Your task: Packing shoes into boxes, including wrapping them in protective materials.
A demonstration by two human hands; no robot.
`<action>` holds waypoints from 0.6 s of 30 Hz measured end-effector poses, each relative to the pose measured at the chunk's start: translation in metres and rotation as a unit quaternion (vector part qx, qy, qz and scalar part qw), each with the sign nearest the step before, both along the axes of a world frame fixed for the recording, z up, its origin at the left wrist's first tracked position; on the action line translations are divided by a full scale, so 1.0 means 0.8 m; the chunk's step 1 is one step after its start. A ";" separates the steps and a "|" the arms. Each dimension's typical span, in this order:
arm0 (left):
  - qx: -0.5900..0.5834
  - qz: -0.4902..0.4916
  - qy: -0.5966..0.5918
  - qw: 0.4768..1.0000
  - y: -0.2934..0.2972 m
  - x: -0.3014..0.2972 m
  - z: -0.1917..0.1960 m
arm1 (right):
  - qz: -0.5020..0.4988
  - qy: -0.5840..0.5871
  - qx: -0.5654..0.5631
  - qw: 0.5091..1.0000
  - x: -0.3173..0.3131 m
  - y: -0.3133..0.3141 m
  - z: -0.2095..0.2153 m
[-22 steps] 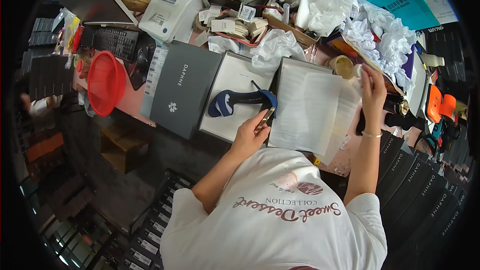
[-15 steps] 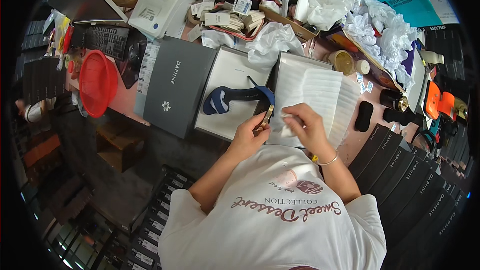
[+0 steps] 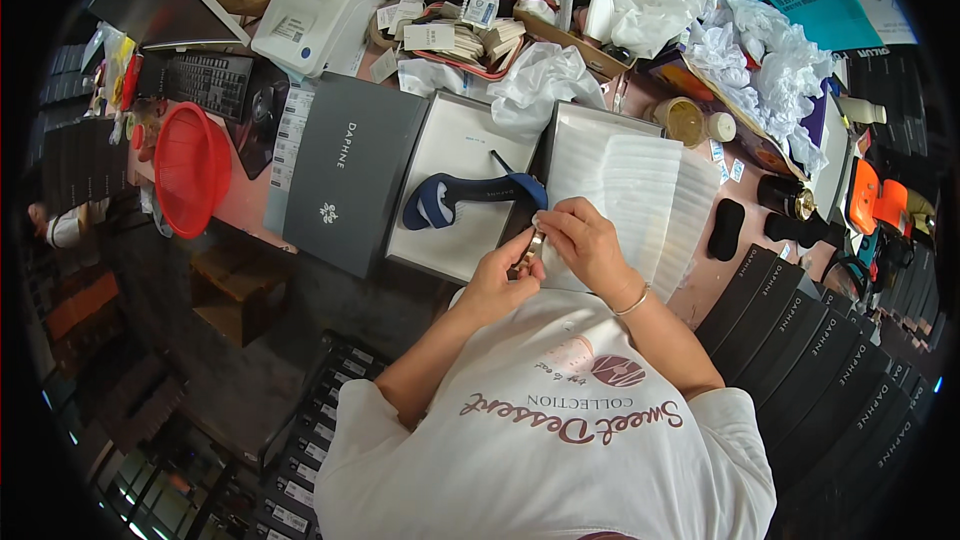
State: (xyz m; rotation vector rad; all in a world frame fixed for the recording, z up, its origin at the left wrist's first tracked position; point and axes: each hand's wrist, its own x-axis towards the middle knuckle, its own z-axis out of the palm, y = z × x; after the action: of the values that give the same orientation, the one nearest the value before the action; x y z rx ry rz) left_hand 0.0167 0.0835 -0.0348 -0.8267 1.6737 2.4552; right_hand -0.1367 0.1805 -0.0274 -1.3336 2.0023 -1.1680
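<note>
A navy high-heeled sandal (image 3: 480,189) lies on its side over an open white-lined shoe box (image 3: 455,130), its thin heel pointing away from me. Shiny gold metal at the sandal's near end is in the fingers of my left hand (image 3: 503,280), which is closed on it. Against that metal, my right hand (image 3: 592,248) is pinched closed. A bit of white shows at its fingertips, mostly hidden now; half a second ago it was a small white wad. White padded wrapping sheets (image 3: 620,190) spread beneath and beyond the right hand.
On the left stand a dark grey box lid (image 3: 350,170), a red plastic basket (image 3: 190,170) and a white label printer (image 3: 318,20). Tags, crumpled tissue (image 3: 550,85) and jars (image 3: 683,122) crowd the back. Black shoe boxes (image 3: 800,340) are stacked at right.
My right hand has moved left and brought the white wad onto the gold metal of the sandal. My left hand keeps its hold, almost unmoved.
</note>
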 end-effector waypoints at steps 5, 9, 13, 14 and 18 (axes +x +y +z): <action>-0.001 0.027 0.012 1.000 0.001 -0.005 0.002 | 0.036 -0.034 -0.030 0.998 0.019 0.006 0.015; 0.022 0.017 0.000 1.000 0.004 0.000 0.001 | -0.014 -0.003 0.000 1.000 0.004 0.000 0.000; -0.023 0.027 0.021 0.999 0.004 0.000 -0.007 | 0.024 -0.034 -0.019 0.999 0.015 0.001 0.012; -0.012 0.025 0.019 0.999 0.003 -0.001 -0.005 | 0.031 -0.023 -0.017 0.999 0.018 0.003 0.012; 0.012 0.019 0.006 1.000 0.007 0.003 -0.001 | -0.021 0.009 0.047 0.999 0.002 -0.002 -0.004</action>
State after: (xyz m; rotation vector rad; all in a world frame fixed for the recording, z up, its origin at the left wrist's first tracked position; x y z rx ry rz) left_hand 0.0188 0.0888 -0.0355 -0.8514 1.6425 2.5048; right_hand -0.1354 0.1790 -0.0305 -1.2662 2.0806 -1.0693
